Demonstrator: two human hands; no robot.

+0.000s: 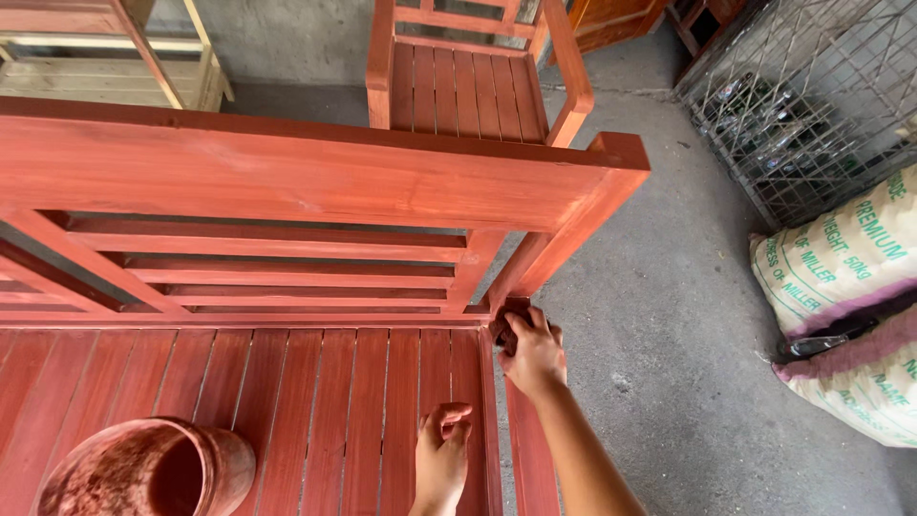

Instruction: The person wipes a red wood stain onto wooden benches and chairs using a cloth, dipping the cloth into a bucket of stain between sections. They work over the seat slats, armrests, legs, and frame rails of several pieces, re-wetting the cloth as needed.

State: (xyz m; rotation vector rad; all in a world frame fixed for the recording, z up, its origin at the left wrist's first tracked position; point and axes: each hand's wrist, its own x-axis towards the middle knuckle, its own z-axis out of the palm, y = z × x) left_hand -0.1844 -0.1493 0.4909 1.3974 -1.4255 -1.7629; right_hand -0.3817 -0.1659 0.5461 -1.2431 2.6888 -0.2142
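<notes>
Red-brown stain over all of the wooden bench [287, 182], seat slats running toward the backrest. Right hand [533, 355] closed round a dark rag [506, 330], pressed against the foot of the armrest post [564, 239] at the bench's right end, where post meets seat. Rag bunched small, mostly hidden under the fingers; no clear long axis to it. Post's long axis leaning up and away to the right from that joint, so the unworked length lies above and ahead of the right hand. Left hand [441, 449] resting on the seat slats just beside the right edge, fingers loosely curled, holding nothing; nearer the camera and lower than the right hand, apart from the rag. Right hand plainly the nearer to the post.

Stained pot [143, 473] on the seat at lower left, mouth tilted toward the viewer, well apart from both hands. Second chair [468, 86] beyond the backrest. Concrete floor [669, 382] to the right, with printed sacks [841, 258] and a wire cage [812, 105] against the far side.
</notes>
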